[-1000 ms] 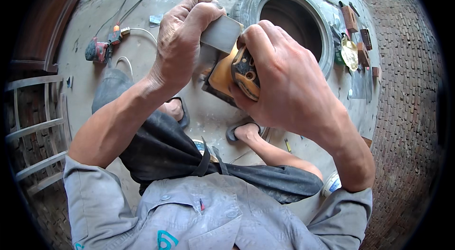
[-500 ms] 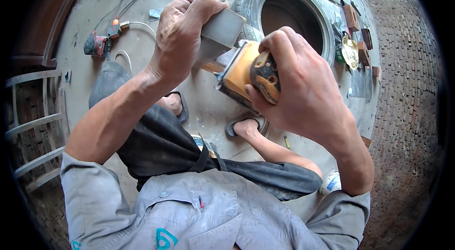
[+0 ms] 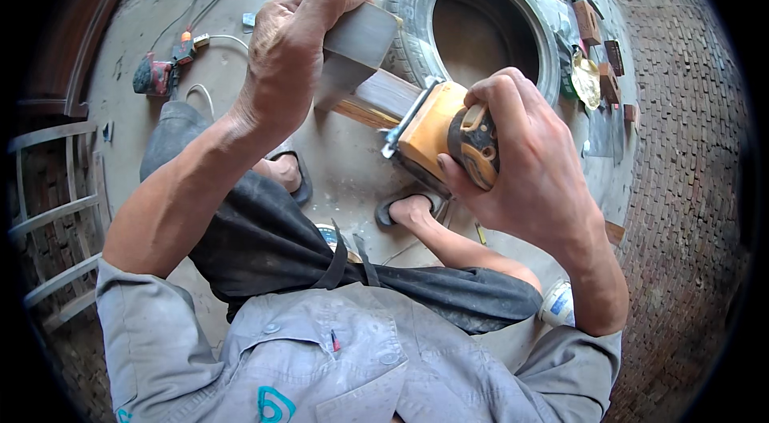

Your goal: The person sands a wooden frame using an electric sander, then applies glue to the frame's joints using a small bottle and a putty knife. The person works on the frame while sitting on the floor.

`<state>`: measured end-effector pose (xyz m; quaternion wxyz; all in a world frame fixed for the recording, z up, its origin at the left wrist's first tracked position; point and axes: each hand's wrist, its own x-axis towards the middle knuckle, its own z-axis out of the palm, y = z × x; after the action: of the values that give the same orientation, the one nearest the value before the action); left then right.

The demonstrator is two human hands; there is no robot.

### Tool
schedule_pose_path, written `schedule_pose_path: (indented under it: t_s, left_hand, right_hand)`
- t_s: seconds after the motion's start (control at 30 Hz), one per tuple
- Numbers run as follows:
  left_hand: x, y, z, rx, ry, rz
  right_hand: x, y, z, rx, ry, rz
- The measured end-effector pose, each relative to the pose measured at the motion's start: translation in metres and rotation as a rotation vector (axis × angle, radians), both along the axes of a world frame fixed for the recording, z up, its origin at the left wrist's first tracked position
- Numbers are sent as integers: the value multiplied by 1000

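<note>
Left hand's (image 3: 288, 46) grip closed round grey block (image 3: 362, 34), raised above floor (image 3: 344, 175); thumb along upper edge, apparently to leave one face bare. Right hand's (image 3: 533, 163) grip wraps sander's (image 3: 436, 128) dark end, seemingly for control, fingers clear of underside.

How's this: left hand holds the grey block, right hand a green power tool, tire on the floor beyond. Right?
No: in the head view the power tool is orange-yellow and black, not green. The left hand holds the grey block, the right hand the tool; the tire is on the floor beyond.
</note>
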<state>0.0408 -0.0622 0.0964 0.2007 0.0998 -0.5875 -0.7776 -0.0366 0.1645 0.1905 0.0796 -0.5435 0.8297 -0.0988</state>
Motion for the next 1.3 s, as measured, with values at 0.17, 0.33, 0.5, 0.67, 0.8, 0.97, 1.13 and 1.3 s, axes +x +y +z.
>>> schedule_pose_path:
  t_s: [0.17, 0.33, 0.5, 0.67, 0.8, 0.97, 1.13, 1.3]
  left_hand:
    - [0, -1, -3, 7, 27, 15]
    - [1, 0, 1, 28, -21, -16]
    - [-3, 5, -5, -68, 98, 83]
    - [-3, 1, -13, -277, 230, 101]
    - [-1, -7, -19, -570, 291, 110]
    - [1, -12, -16, -147, 161, -63]
    - [0, -8, -13, 7, 91, -28]
    - [0, -11, -20, -137, 130, 18]
  right_hand:
    - [-1, 9, 1, 11, -31, -13]
    - [1, -9, 1, -15, -46, -7]
    - [3, -43, -6, -100, -16, 62]
    - [4, -45, -10, -99, 10, 65]
    - [0, -18, -11, -113, -1, 34]
    - [-2, 18, -12, -126, 8, -37]
    - [-5, 47, -8, -81, 25, -106]
    - [-10, 77, -8, -82, 14, -187]
